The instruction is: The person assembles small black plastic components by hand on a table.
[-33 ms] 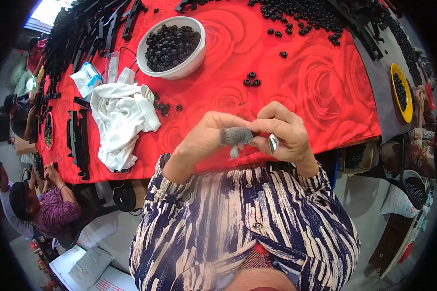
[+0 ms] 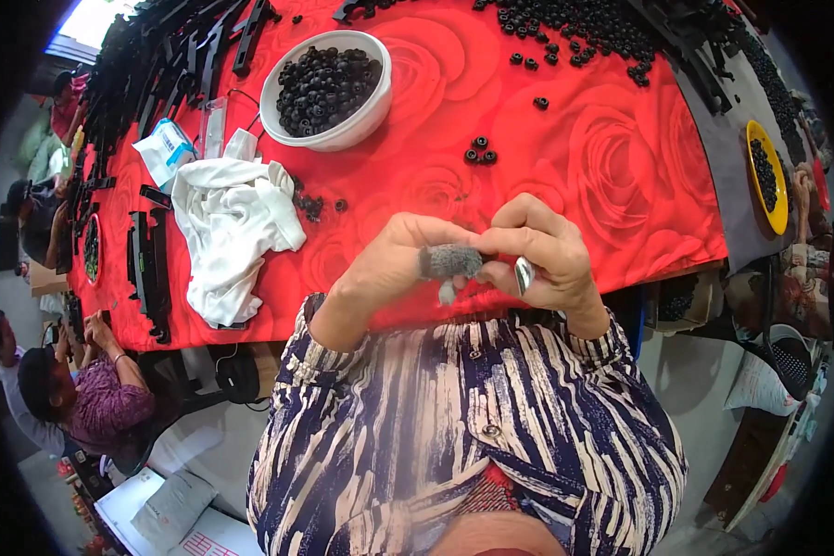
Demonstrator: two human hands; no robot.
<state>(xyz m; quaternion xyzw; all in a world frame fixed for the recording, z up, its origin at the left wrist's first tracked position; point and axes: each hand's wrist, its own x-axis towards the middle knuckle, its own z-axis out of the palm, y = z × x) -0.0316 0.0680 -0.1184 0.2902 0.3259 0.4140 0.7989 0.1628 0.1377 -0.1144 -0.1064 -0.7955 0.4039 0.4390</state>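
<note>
My left hand (image 2: 380, 269) and my right hand (image 2: 549, 252) meet just above the table's near edge, their fingertips pinched together. A grey knitted finger cover (image 2: 451, 261) is on a finger of my left hand, and a scrap of white wrapping (image 2: 447, 293) shows below it. In my right hand's curled fingers sits a small shiny metal piece (image 2: 524, 275), whose kind I cannot make out. Whatever is pinched between the fingertips is hidden. Beyond my hands, several small black ring-shaped parts (image 2: 480, 151) lie on the red rose-patterned tablecloth (image 2: 417, 171).
A white bowl (image 2: 380, 107) full of black parts stands behind. At left lie a crumpled white cloth (image 2: 236, 232), a white-blue packet (image 2: 165, 148) and long black pieces (image 2: 146, 269). More black parts (image 2: 574, 42) spread far right, near a yellow tray (image 2: 777, 215). Co-workers (image 2: 102, 408) sit around.
</note>
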